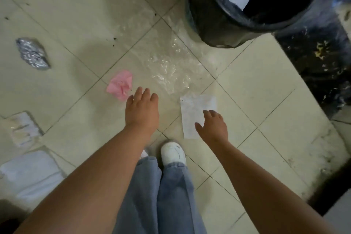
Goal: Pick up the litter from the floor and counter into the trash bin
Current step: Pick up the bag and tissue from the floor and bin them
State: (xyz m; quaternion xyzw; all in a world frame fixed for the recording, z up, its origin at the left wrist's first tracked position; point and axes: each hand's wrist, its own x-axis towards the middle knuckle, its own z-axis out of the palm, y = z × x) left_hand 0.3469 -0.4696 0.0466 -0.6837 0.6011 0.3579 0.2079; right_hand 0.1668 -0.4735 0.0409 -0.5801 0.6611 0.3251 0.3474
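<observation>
Hands are seen reaching down over the tiled floor, nothing held in either. Left hand is spread flat, fingers relaxed, just beside the crumpled pink paper. Right hand is open with fingers splayed, over the flat white paper sheet; contact cannot be told. Clear plastic film lies between the papers and the black trash bin. Foil ball lies well apart at left. White shoe stands below.

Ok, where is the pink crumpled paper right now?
In the head view, the pink crumpled paper lies on the floor, just left of the left hand, right of the foil wad.
</observation>
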